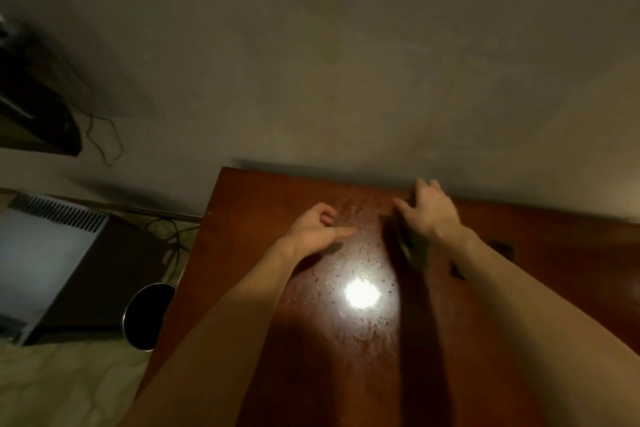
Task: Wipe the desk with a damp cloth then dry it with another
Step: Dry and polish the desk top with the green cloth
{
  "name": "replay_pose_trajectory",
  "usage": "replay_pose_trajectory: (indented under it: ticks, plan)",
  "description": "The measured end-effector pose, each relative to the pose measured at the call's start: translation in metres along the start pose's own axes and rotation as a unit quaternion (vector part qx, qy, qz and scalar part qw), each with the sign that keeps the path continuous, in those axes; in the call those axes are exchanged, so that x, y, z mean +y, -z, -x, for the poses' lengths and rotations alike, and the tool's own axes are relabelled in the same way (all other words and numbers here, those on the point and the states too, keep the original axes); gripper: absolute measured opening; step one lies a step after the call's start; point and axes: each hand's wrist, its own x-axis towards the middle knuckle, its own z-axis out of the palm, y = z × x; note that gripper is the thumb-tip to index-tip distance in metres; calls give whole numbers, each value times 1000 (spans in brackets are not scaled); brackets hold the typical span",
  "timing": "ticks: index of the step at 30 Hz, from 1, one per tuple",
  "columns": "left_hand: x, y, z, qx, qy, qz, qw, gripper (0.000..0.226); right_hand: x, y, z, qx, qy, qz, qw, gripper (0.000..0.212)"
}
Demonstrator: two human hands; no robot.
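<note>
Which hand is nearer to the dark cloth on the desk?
Right. The right hand lies on the cloth, near the far edge of the desk; the left hand is apart to the cloth's left, above droplet-covered wood, holding nothing.

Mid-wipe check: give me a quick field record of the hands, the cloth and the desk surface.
left hand: loosely curled, holding nothing, over the desk
right hand: pressing the cloth near the far edge
cloth: dark, mostly under right hand
desk: reddish-brown, droplets around a bright glare
second cloth: not in view
</note>
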Motion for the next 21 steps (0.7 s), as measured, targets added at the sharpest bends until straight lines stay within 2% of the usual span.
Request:
replay_pose_trajectory:
  ticks: [2,3,5,6,8,10,12,16,18,21]
  plan:
    - [3,5,2,-26,-1,61,998,70,-55,-13,-11,-35,-42,-250,967,37]
    - [3,9,2,-24,-16,70,997,64,-80,-20,-13,-63,-46,-338,938,37]
    - [-2,23,-3,28,-50,46,997,34,-120,-35,-14,-119,-30,-453,883,37]
    - [-6,33,-3,53,-50,43,996,20,-134,-43,-13,-138,-18,-477,868,37]
    - [-14,56,-1,84,-39,29,995,21,-153,-57,-10,-147,14,-475,867,29]
    - [-25,83,8,99,-37,-44,993,22,-166,-71,-12,-110,32,-443,889,17]
    - [-41,106,14,97,-29,-100,990,25,-174,-82,-13,-67,28,-380,922,27]
    - [-65,139,26,85,-28,-158,983,49,-191,-92,0,-34,1,-238,971,35]
    - [-73,148,28,97,-33,-140,985,52,-196,-96,5,-26,-14,-232,972,42]
    - [-80,155,29,122,-10,-46,991,50,-197,-109,6,-58,-58,-352,932,45]
